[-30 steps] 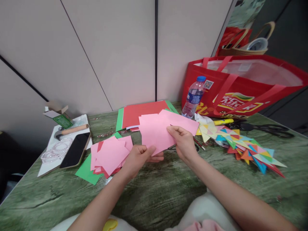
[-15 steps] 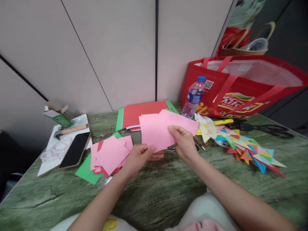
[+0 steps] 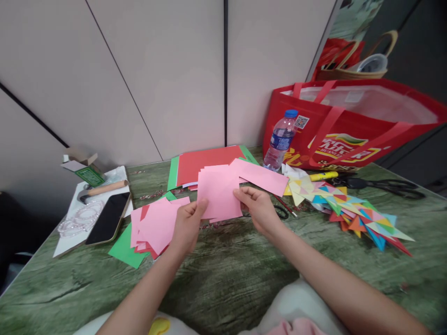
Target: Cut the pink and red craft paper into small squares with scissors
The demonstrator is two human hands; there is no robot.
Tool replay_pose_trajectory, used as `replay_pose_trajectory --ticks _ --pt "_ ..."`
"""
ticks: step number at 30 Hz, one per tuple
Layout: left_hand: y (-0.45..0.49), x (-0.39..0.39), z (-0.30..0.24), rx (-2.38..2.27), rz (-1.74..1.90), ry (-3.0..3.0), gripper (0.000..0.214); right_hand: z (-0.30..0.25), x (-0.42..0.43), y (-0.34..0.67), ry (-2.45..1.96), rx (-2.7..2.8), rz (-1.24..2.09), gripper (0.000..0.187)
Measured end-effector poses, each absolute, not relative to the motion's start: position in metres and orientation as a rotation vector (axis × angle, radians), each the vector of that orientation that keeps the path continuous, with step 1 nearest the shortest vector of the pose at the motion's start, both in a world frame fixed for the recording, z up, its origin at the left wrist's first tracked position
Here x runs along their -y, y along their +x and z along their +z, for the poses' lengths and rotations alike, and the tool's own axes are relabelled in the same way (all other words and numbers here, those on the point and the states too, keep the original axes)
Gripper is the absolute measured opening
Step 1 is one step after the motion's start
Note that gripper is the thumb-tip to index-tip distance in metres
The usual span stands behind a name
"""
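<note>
A square pink sheet of paper (image 3: 220,193) is held up between both hands, above more pink paper. My left hand (image 3: 190,218) pinches its left edge with the thumb on top. At the right edge, my right hand (image 3: 258,209) grips it between thumb and fingers. Behind it a pink paper strip (image 3: 263,177) lies slanting to the right. Close to my left hand is a loose pile of pink squares (image 3: 159,223), with some red showing, partly over a green sheet (image 3: 127,249). Larger red paper (image 3: 209,160) lies at the back.
At left are a phone (image 3: 108,218), a hammer-like tool with a wooden handle (image 3: 108,188), a beaded string (image 3: 80,218) and a small open box (image 3: 84,167). At right stand a water bottle (image 3: 280,142) and a red bag (image 3: 349,130), near folded colourful paper pieces (image 3: 359,209) and black scissors (image 3: 380,185).
The pink square in my hands has shifted slightly left and now sits squarer to me. My left hand has moved left to its side edge; my right hand has slid to its right edge.
</note>
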State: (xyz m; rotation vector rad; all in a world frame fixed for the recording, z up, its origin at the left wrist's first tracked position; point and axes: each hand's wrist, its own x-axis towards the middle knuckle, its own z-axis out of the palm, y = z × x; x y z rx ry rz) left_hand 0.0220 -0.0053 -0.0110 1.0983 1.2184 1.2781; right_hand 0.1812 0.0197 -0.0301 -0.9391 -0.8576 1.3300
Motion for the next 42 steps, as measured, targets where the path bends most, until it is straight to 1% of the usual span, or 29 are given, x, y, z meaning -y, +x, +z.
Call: replay_pose_trajectory --ticks 3,6,7,8,9,10,11,13,14,17,20,23,36,42 --pt "0.015 0.002 -0.010 -1.232 1.251 1.191 0.036 -0.033 -0.021 0.183 -0.973 0.955 1.369 0.024" --pt "0.010 0.002 -0.006 -1.294 1.152 1.375 0.041 -0.034 -0.022 0.186 -1.007 1.018 1.334 0.024" --pt "0.009 0.002 -0.004 -1.312 1.098 1.453 0.043 -0.033 -0.022 0.187 -1.012 1.040 1.288 0.031" --pt "0.009 0.003 -0.002 -1.324 1.029 1.536 0.044 -0.031 -0.021 0.188 -1.009 1.094 1.203 0.043" --pt "0.009 0.005 0.000 -1.330 0.951 1.622 0.045 -0.028 -0.019 0.189 -1.000 1.174 1.094 0.054" --pt "0.010 0.006 0.002 -1.331 0.869 1.706 0.045 -0.024 -0.017 0.190 -0.973 1.317 0.921 0.061" --pt "0.011 0.008 0.003 -1.324 0.784 1.785 0.044 -0.021 -0.015 0.190 -0.936 1.489 0.724 0.061" --pt "0.012 0.011 0.005 -1.300 0.618 1.909 0.042 -0.016 -0.010 0.191 -0.841 1.767 0.440 0.047" --pt "0.013 0.013 0.005 -1.292 0.544 1.957 0.041 -0.014 -0.008 0.191 -0.788 1.868 0.361 0.039" --pt "0.013 0.018 0.007 -1.286 0.362 2.051 0.038 -0.013 -0.005 0.190 -0.682 2.043 0.289 0.019" --pt "0.014 0.020 0.008 -1.297 0.274 2.107 0.036 -0.015 -0.004 0.187 -0.636 2.121 0.280 0.006" --pt "0.013 0.021 0.009 -1.289 0.234 2.140 0.035 -0.017 -0.003 0.185 -0.638 2.155 0.259 0.004" --pt "0.009 0.015 0.014 -1.258 0.265 2.042 0.038 -0.019 -0.024 0.208 -0.745 2.089 0.219 0.012" --pt "0.009 0.012 0.014 -1.263 0.296 1.938 0.039 -0.022 -0.031 0.215 -0.922 1.899 0.459 0.008"
